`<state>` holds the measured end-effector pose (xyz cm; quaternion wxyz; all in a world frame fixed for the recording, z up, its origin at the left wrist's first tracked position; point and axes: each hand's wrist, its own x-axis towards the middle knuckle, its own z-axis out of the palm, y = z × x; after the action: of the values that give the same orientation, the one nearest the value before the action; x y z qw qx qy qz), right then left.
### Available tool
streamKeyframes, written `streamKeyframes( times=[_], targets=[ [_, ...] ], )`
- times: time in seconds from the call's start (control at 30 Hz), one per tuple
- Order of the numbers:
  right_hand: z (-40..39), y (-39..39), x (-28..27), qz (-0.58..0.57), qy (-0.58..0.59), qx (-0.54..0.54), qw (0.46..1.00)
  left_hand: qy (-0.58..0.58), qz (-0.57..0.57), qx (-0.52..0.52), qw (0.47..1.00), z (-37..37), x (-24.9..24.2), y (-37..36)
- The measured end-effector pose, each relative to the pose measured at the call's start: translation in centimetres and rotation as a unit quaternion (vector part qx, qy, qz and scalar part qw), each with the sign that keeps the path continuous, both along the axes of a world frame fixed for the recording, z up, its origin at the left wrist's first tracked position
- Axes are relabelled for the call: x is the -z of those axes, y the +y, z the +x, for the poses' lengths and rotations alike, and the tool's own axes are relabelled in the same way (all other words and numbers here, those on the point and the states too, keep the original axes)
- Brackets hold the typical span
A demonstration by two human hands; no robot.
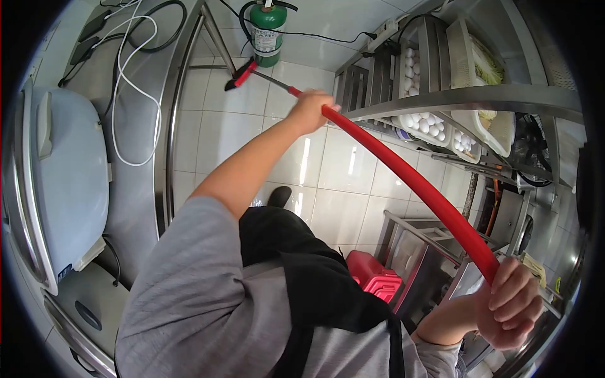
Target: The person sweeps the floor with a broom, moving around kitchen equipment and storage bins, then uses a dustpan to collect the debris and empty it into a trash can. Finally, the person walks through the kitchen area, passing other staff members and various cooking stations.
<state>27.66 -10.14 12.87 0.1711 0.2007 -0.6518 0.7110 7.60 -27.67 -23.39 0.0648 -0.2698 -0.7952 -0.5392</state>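
Observation:
A long red broom handle (409,179) runs from the lower right up to a red and black brush head (239,75) resting on the white tile floor (340,170). My left hand (310,110) grips the handle far down, near the thin metal part by the brush, with the arm stretched out. At the lower right, my right hand (512,303) is closed around the handle's top end. My black shoe (279,195) stands on the tiles below the left arm.
A green fire extinguisher (268,31) stands just behind the brush head. A steel counter (135,164) on the left carries a big grey lidded appliance (69,183) and cables. A steel rack (466,101) on the right holds egg trays (423,123). A red crate (375,277) sits low.

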Motion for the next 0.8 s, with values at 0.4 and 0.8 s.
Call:
streamKeyframes(
  times=[0.4,0.8],
  targets=[
    [6.8,2.3,-14.8,0.116,0.078,0.045,0.989,-0.069,-0.021,0.244,0.967,7.4,-9.9,10.1],
    [9.3,2.3,-12.0,0.132,0.014,0.105,0.986,-0.163,-0.075,0.346,0.921,9.6,-5.3,8.4]
  ],
)
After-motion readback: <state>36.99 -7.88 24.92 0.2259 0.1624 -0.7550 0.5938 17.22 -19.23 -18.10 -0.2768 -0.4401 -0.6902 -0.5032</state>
